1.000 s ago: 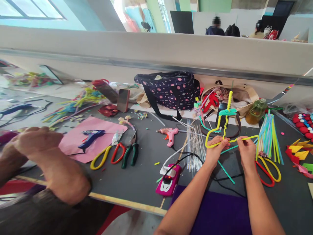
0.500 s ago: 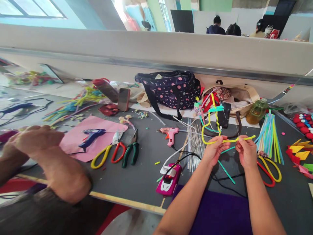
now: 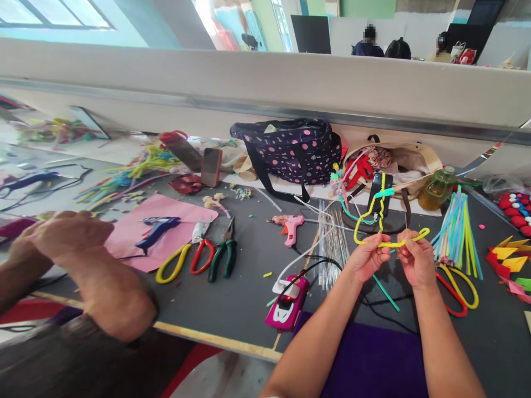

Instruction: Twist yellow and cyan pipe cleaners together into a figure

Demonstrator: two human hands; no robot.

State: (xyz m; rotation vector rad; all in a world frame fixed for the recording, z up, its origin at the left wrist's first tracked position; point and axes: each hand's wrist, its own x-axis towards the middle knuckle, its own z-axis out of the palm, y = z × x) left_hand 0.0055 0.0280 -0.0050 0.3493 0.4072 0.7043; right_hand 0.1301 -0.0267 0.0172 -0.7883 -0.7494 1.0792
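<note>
A yellow pipe cleaner (image 3: 360,234) runs between my two hands, bent into an angular frame with a twisted yellow upright and a turquoise band (image 3: 384,192) near its top. My left hand (image 3: 370,258) pinches it at the lower edge, under the twisted upright. Close beside it, my right hand (image 3: 418,262) pinches the same strand near its free end, which curls past the fingers. A loose turquoise pipe cleaner (image 3: 386,293) lies on the table below my hands. Just right of my right hand is a bundle of pastel pipe cleaners (image 3: 458,235).
Scissors (image 3: 467,284) lie right of my right wrist. Left are a magenta power strip (image 3: 287,303), a pink glue gun (image 3: 294,229), wires (image 3: 334,249), and green-handled pliers (image 3: 223,258). A patterned bag (image 3: 286,152) and a bottle (image 3: 436,189) stand behind. A co-worker's hands (image 3: 70,237) are far left.
The yellow frame has shifted right and tilted slightly. My left hand has moved a little right, closer to my right hand, and the strand's free end now curls more.
</note>
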